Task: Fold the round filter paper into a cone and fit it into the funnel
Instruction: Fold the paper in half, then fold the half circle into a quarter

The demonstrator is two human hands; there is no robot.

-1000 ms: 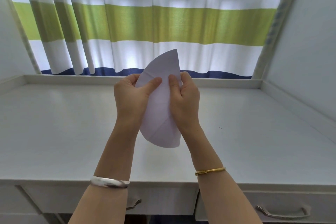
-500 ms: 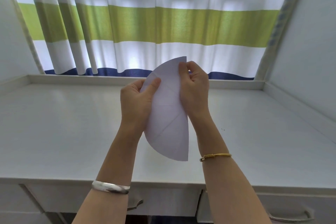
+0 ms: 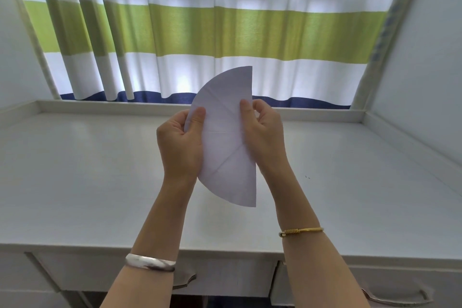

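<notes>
- The filter paper (image 3: 226,137) now shows as a clean half-disc, its straight fold edge upright on the right; a second ago it looked narrower and more bent.
- Her right hand (image 3: 265,132) has slid back down from the top corner to mid-height on the fold edge.
- Left hand (image 3: 180,142): thumb in front of the curved edge, fingers behind, pinching it.
- Right hand: thumb pressed on the paper's front near the fold, the other fingers curled behind.
- Both forearms rise from below, holding the paper in the air above the white desk (image 3: 87,170).
</notes>
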